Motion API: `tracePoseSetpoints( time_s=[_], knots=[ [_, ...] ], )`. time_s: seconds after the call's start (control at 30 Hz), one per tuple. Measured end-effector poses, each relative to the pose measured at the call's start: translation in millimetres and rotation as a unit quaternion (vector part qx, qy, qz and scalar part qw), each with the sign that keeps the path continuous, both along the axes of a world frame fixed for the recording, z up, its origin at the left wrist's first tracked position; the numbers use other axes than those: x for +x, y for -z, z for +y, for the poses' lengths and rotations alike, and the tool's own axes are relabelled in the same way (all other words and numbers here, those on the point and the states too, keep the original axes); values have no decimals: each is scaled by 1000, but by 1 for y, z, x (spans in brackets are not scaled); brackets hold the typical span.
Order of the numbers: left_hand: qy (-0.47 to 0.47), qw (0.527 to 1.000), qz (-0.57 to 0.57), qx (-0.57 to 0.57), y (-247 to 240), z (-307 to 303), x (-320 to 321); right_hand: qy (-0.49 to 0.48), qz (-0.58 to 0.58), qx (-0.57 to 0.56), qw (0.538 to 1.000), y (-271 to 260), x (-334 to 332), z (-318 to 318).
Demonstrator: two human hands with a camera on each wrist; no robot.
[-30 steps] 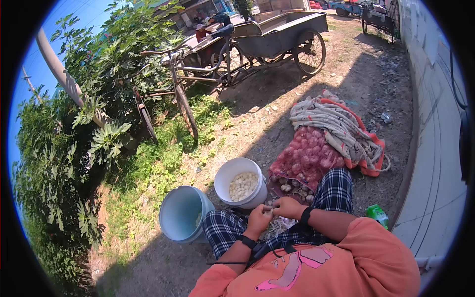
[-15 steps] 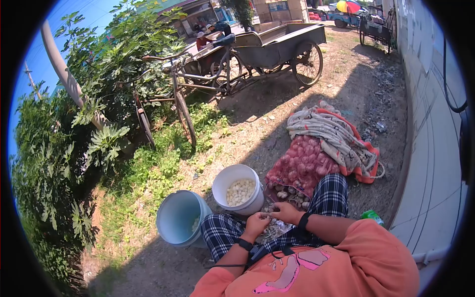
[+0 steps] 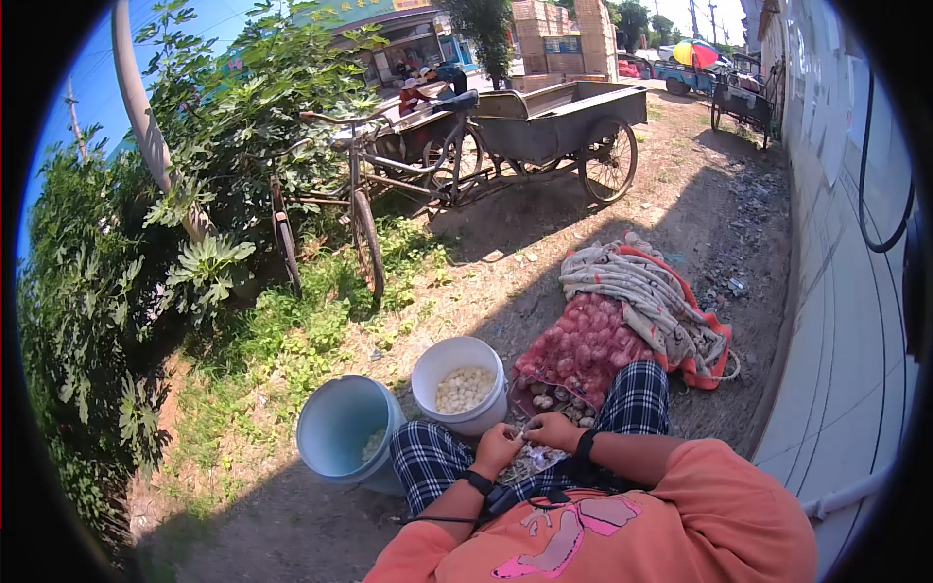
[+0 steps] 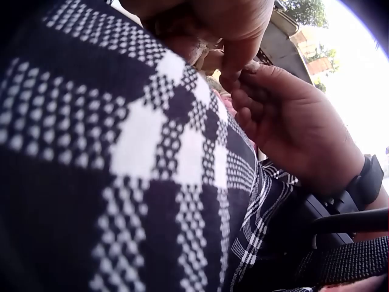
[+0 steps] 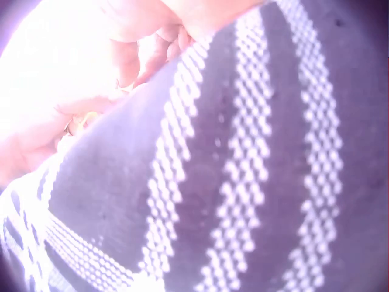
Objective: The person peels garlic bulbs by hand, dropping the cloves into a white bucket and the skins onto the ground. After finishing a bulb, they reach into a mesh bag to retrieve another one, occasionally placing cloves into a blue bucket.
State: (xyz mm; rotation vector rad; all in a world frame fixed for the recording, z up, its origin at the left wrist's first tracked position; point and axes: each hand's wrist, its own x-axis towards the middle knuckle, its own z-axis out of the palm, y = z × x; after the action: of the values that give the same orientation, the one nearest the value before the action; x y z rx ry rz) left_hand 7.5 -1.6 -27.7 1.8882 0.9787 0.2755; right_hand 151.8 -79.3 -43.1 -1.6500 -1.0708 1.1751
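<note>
My left hand and right hand meet over my lap, fingertips together. Between their curled fingers is a small pale garlic clove, largely hidden by the fingers. The right hand's thumb and fingertips touch the left hand's fingers in the left wrist view. Dry garlic skins lie below the hands. Just ahead stands a white bucket partly filled with peeled cloves. To its left, a light-blue bucket holds a few pale cloves. Whole garlic bulbs spill from a red net bag.
A patterned cloth with orange edging covers the bag's far end. My checked trouser legs flank the hands. A pale wall runs along the right. Cargo tricycles stand ahead, beside leafy shrubs; people are behind them.
The head view has tilted upward, showing more of the street. Both hands stay together over the lap, with small finger movements. The green package by the wall has dropped out of sight.
</note>
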Motion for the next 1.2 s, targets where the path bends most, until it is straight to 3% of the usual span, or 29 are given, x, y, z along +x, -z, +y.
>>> tracePoseSetpoints(
  time_s=[0.3, 0.4, 0.53, 0.73, 0.8, 0.9, 0.97, 1.2],
  knots=[
    [27, 999, -11, 43, 7, 1, -2, -27, -4, -17, 999, -3, 2, -4],
    [58, 997, -44, 37, 5, -2, -3, -22, -65, -19, 997, -8, -1, -9],
    [80, 993, -52, 65, 1, -5, -2, 14, -21, -43, 999, -22, -7, -17],
    [72, 985, -148, -52, 11, -2, 0, 50, 58, -53, 996, 6, 2, -21],
    [56, 984, -107, -128, 8, -2, -1, 52, 70, -33, 996, 10, 3, -20],
    [65, 994, -56, -71, 0, -4, -4, 53, 69, 4, 996, 13, 3, -19],
    [66, 994, -39, -81, 0, -5, -5, 35, -24, 28, 999, 12, 2, -20],
    [87, 993, -12, -73, 12, -1, -3, 17, -12, 38, 999, 27, 3, -17]
  ],
)
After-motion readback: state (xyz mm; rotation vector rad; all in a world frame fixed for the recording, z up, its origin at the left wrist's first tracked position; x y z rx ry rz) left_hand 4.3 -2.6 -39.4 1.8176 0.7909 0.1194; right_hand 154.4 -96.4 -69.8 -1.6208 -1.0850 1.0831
